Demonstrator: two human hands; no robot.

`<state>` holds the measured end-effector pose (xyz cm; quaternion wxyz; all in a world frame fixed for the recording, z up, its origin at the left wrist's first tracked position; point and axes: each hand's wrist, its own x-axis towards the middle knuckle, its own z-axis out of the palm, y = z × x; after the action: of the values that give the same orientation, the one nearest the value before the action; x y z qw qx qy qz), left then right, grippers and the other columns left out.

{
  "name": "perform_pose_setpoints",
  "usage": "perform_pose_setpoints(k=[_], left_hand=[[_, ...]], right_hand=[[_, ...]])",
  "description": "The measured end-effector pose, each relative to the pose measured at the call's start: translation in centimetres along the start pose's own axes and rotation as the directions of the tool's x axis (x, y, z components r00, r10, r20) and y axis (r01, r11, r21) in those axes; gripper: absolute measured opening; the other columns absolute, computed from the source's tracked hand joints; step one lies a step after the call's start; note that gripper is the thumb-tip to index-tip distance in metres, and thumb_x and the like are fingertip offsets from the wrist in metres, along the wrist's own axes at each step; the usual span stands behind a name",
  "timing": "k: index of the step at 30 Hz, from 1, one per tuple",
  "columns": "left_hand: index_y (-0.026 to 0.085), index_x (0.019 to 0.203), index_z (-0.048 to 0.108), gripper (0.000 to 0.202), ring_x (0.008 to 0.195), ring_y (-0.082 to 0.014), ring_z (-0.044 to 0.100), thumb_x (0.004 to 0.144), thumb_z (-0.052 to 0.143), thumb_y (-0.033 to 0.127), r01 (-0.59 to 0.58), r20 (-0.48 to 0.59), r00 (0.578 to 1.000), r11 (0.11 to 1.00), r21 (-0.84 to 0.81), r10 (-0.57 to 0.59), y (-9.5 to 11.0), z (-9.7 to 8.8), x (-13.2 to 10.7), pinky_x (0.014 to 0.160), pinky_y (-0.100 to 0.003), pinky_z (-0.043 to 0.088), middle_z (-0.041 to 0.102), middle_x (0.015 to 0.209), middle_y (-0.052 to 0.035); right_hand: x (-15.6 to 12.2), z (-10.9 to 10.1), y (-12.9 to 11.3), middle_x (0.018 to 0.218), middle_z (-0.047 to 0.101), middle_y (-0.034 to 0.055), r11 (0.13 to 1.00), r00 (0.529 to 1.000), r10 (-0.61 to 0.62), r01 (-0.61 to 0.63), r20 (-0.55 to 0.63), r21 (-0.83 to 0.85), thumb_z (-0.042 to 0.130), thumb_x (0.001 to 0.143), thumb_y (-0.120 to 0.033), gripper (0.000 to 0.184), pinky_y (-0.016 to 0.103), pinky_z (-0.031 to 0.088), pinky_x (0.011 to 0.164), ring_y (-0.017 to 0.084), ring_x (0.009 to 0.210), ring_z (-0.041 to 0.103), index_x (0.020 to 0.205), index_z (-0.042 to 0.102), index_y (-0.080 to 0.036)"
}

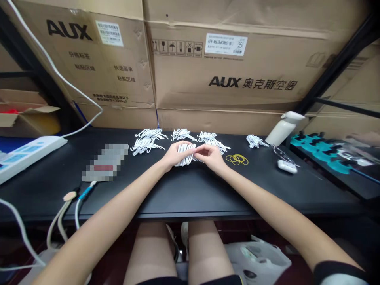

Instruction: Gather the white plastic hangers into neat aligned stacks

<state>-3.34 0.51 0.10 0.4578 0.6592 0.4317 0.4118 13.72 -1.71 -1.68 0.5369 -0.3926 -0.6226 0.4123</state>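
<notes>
Over the middle of the black table, my left hand [174,154] is closed around a bundle of thin white hook-ended pieces [186,153]. My right hand [210,155] meets it from the right, its fingers and thumb pinched together at the bundle's right end. The pieces lie side by side, their bent ends toward the left hand. Behind the hands rest similar white bundles: a left pile [147,141], a middle one [182,134] and a right pile [212,138], partly hidden by my right hand. Yellow rubber bands [237,159] lie just right of that hand.
Farther right are another white bundle [254,141], a white bottle [285,128] and a small white case [287,166]. On the left lie a pixelated, cabled device [105,162] and a power strip [32,154]. Large cardboard boxes [184,87] stand behind the table [192,198].
</notes>
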Motion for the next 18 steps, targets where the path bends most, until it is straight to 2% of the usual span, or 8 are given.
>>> perform_pose_setpoints(k=[6, 12, 15, 18], left_hand=[[0.016, 0.098, 0.068, 0.053, 0.086, -0.02, 0.064, 0.058, 0.081, 0.048, -0.024, 0.003, 1.0, 0.999, -0.024, 0.025, -0.55, -0.21, 0.35, 0.08, -0.033, 0.05, 0.07, 0.097, -0.0064], [0.016, 0.102, 0.067, 0.054, 0.088, -0.0208, 0.064, 0.059, 0.082, 0.044, -0.018, -0.006, 1.0, 0.998, -0.059, 0.017, -0.59, -0.41, 0.56, 0.079, -0.033, 0.05, 0.069, 0.099, -0.0073], [0.017, 0.101, 0.068, 0.053, 0.087, -0.0207, 0.064, 0.059, 0.082, 0.045, -0.028, 0.025, 0.999, 0.999, -0.023, 0.029, -0.55, -0.38, 0.39, 0.078, -0.033, 0.05, 0.07, 0.097, -0.0067], [0.017, 0.1, 0.068, 0.052, 0.085, -0.0203, 0.063, 0.058, 0.082, 0.045, -0.04, 0.043, 0.998, 0.999, -0.001, 0.04, -0.54, -0.35, 0.27, 0.078, -0.032, 0.049, 0.07, 0.094, -0.006]], right_hand=[[0.27, -0.12, 0.22, 0.072, 0.068, 0.0022, 0.999, 0.999, 0.002, -0.001, 0.032, -0.036, 0.077, 0.064, -0.031, 0.02, 0.035, 0.054, 0.073, 0.017, 0.069, 0.065, 0.076, 0.066, -0.018], [0.19, -0.26, 0.53, 0.086, 0.067, 0.0028, 0.996, 0.994, -0.036, 0.045, 0.105, -0.081, 0.077, 0.066, -0.033, 0.029, 0.035, 0.053, 0.081, 0.017, 0.081, 0.065, 0.085, 0.059, -0.02], [0.04, -0.27, 0.69, 0.082, 0.064, 0.0008, 0.985, 0.986, -0.086, 0.106, 0.145, -0.135, 0.075, 0.068, -0.031, 0.027, 0.034, 0.052, 0.078, 0.016, 0.077, 0.063, 0.083, 0.055, -0.021], [0.03, -0.21, 0.73, 0.079, 0.063, 0.0003, 0.986, 0.985, -0.085, 0.105, 0.147, -0.131, 0.073, 0.069, -0.03, 0.025, 0.034, 0.052, 0.077, 0.016, 0.075, 0.062, 0.08, 0.053, -0.021]])
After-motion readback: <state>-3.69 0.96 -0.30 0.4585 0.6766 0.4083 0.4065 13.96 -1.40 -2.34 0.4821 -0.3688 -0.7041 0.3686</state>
